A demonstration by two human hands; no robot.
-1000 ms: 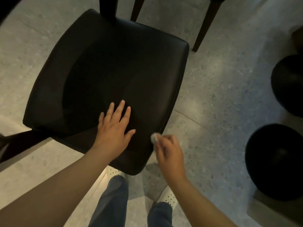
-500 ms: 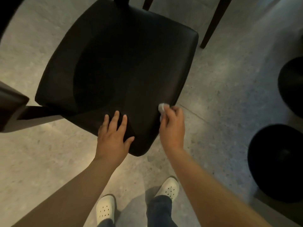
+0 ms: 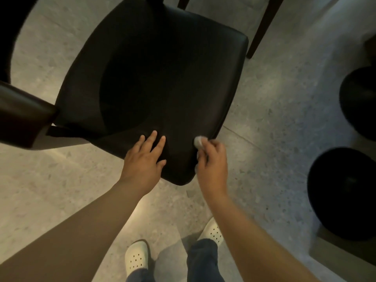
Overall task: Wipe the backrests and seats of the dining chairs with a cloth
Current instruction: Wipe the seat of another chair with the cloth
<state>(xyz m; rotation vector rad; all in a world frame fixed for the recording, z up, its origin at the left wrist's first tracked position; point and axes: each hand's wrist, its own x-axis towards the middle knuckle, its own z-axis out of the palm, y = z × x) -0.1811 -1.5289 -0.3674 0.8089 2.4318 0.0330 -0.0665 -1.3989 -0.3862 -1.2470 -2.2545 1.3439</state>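
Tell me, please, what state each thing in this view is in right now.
Left hand: open, fingers straight, resting flat on the near corner of the seat.
Right hand: fingers curled round the cloth, at the seat's right edge.
Cloth: bunched into a small white wad, mostly hidden in the right hand.
Chair seat: dark, level, nothing on it but the hands and cloth.
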